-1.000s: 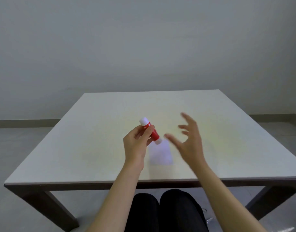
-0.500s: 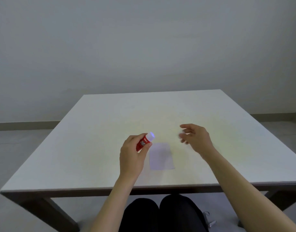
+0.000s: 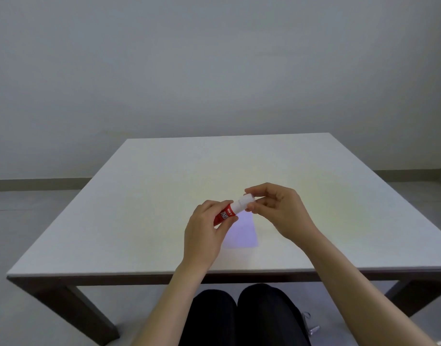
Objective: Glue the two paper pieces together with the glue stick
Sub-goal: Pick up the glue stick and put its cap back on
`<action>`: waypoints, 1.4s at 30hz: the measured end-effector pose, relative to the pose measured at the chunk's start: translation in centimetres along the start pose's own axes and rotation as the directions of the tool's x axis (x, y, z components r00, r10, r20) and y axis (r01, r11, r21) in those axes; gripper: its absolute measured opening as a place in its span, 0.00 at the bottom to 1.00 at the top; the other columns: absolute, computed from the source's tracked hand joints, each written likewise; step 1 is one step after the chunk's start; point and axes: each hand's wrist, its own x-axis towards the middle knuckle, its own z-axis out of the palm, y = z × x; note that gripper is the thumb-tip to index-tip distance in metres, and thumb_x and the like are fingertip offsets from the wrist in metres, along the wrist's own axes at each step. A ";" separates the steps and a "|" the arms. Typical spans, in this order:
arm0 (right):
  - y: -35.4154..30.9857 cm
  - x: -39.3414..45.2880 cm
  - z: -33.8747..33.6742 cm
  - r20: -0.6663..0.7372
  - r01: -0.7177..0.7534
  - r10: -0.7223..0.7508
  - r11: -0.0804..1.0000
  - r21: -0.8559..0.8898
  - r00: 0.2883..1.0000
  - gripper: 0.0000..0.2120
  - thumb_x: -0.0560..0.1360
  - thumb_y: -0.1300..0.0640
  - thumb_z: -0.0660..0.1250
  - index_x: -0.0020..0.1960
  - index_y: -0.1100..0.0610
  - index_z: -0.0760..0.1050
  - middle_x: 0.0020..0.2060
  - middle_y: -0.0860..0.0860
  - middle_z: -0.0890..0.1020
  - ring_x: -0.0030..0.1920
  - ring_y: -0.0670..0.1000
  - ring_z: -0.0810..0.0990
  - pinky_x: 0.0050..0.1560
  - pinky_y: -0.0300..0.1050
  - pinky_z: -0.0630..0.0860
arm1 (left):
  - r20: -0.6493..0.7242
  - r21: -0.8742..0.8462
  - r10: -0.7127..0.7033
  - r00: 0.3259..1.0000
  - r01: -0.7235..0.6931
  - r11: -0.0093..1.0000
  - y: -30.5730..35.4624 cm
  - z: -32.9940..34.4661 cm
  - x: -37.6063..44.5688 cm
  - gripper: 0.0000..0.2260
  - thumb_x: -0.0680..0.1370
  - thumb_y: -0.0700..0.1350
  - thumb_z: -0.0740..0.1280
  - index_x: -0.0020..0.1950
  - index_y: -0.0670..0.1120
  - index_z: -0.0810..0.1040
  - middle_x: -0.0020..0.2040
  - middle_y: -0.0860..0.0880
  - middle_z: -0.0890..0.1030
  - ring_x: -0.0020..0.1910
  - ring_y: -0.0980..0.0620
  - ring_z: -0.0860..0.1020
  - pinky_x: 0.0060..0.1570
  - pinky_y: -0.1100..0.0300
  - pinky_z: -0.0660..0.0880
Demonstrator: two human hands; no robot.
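Both hands (image 3: 241, 218) apparently on glue stick (image 3: 233, 209)

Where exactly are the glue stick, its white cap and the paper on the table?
glue stick (image 3: 223, 216): head view, on the red labelled barrel.
white cap (image 3: 244, 203): head view, on its side, beside the fingertips.
paper (image 3: 241, 233): head view, on its bare middle.

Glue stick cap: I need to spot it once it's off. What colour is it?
White, on the red-bodied glue stick, clearest in the head view.
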 end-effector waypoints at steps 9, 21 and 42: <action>-0.2 -0.3 -0.2 0.045 0.032 -0.032 0.999 -0.014 0.998 0.13 0.71 0.66 0.71 0.50 0.50 0.80 0.41 0.52 0.86 0.42 0.47 0.85 0.50 0.38 0.80 | 0.024 -0.022 0.017 1.000 -0.017 1.000 0.3 -0.2 0.0 0.13 0.73 0.48 0.72 0.57 0.51 0.81 0.43 0.56 0.79 0.41 0.57 0.76 0.39 0.65 0.72; 0.9 -0.2 0.9 -0.006 0.085 -0.128 0.688 -0.721 0.992 0.21 0.77 0.40 0.58 0.33 0.54 0.67 0.22 0.46 0.66 0.26 0.49 0.65 0.27 0.41 0.59 | 0.076 0.098 0.047 0.996 -0.054 0.994 1.0 0.4 -0.4 0.10 0.71 0.47 0.73 0.52 0.51 0.82 0.41 0.56 0.82 0.37 0.55 0.77 0.37 0.59 0.75; 1.5 0.4 0.6 0.000 0.011 -0.014 0.805 -0.593 1.000 0.20 0.76 0.40 0.60 0.36 0.54 0.74 0.29 0.49 0.78 0.29 0.48 0.70 0.31 0.42 0.65 | 0.135 0.116 0.016 0.991 -0.032 0.993 1.5 0.5 0.4 0.10 0.72 0.48 0.72 0.52 0.57 0.81 0.39 0.56 0.82 0.36 0.54 0.77 0.36 0.57 0.75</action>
